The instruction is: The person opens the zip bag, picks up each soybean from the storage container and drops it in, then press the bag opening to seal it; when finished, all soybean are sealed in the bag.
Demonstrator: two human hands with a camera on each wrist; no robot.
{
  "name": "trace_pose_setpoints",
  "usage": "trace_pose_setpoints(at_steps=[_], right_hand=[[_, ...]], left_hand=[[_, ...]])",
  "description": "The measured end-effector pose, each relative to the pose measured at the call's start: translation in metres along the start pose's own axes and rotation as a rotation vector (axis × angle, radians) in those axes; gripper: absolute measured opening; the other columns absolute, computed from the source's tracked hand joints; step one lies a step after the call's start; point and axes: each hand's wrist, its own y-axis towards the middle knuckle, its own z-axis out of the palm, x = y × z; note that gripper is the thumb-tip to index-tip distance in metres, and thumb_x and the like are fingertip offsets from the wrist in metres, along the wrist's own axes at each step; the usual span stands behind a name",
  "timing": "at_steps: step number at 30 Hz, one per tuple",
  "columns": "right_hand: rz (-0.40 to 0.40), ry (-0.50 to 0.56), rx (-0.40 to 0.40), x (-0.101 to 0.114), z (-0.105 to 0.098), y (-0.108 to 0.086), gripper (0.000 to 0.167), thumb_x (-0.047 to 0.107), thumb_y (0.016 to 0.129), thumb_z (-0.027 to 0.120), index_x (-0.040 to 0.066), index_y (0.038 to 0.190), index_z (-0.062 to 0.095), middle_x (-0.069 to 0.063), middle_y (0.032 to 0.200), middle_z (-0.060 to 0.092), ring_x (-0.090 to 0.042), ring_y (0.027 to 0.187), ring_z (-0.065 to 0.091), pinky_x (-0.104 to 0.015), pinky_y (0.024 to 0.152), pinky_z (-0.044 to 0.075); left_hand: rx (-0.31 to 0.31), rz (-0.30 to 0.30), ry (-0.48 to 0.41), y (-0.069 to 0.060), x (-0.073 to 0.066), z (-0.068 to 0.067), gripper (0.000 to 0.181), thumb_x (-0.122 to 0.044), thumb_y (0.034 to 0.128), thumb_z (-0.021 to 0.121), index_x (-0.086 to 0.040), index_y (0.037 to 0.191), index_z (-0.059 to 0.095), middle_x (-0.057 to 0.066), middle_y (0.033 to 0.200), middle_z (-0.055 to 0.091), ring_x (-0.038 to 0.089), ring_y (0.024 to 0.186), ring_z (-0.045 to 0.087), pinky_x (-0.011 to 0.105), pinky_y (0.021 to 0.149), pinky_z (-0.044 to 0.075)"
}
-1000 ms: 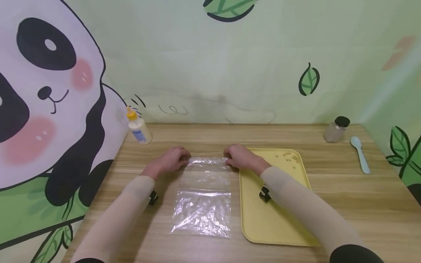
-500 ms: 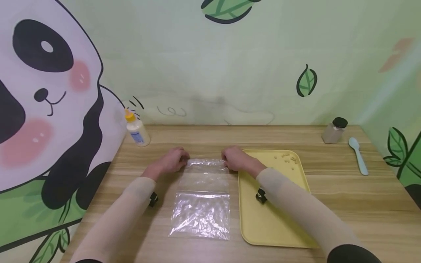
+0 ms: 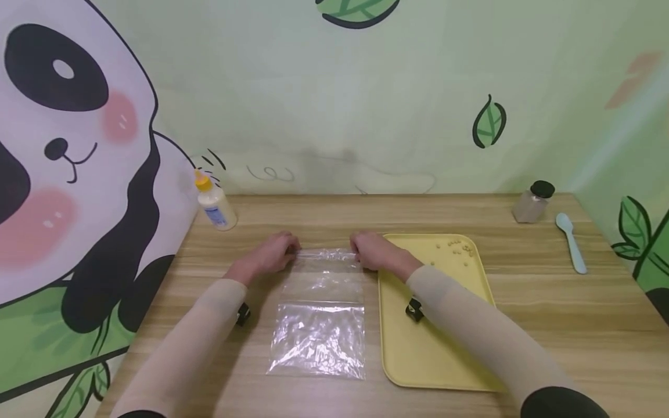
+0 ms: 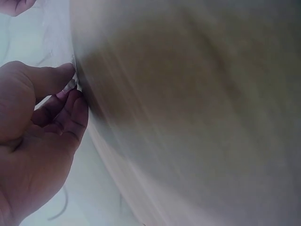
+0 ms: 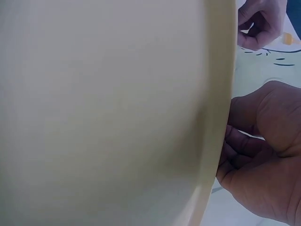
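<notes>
On bench [image 3: 324,212], beside tray's [image 3: 431,360] left edge | bag [image 3: 319,337] is being pinched at far corners by left hand [image 3: 273,253] and right hand [image 3: 377,251] | flattening is looking done; no contents are being seen inside; beads [image 3: 466,248] are lying toward tray's far-right corner

Clear, rectangular, glossy plastic bag [image 3: 320,337], lying spread out at 6 o'clock in the head view, held near its far corners at 11 and 1 o'clock, a straight line across its middle, the 6 o'clock half crinkled and shiny.
</notes>
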Motion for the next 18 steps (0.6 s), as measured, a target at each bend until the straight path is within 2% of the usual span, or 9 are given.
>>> trace_pose_setpoints(at_steps=[6, 13, 18], right_hand=[[-0.020, -0.019, -0.020, 0.0000, -0.0022, -0.0006, 0.006, 0.003, 0.087, 0.063, 0.006, 0.091, 0.060, -0.004, 0.084, 0.062, -0.021, 0.080, 0.060, -0.031, 0.074, 0.055], [-0.011, 0.014, 0.003, 0.0010, -0.0029, -0.0012, 0.006, 0.002, 0.087, 0.063, 0.005, 0.092, 0.062, -0.006, 0.087, 0.064, -0.022, 0.083, 0.060, -0.032, 0.076, 0.056], [-0.003, 0.012, 0.007, 0.0006, -0.0025, -0.0004, 0.007, 0.003, 0.088, 0.063, 0.005, 0.095, 0.063, -0.008, 0.091, 0.066, -0.023, 0.086, 0.062, -0.032, 0.078, 0.056]], left_hand=[[-0.005, 0.020, 0.009, 0.0025, 0.0010, -0.0007, 0.017, 0.002, 0.0857, 0.064, -0.001, 0.102, 0.065, 0.011, 0.097, 0.065, 0.026, 0.094, 0.061, 0.040, 0.088, 0.055], [0.021, -0.026, -0.050, 0.0025, -0.0002, -0.0012, 0.015, 0.003, 0.0864, 0.062, -0.004, 0.099, 0.064, 0.007, 0.092, 0.066, 0.023, 0.089, 0.062, 0.036, 0.083, 0.056], [0.017, -0.028, -0.069, 0.0027, 0.0003, -0.0020, 0.013, 0.003, 0.0871, 0.062, -0.006, 0.097, 0.064, 0.004, 0.090, 0.065, 0.020, 0.086, 0.061, 0.033, 0.080, 0.056]])
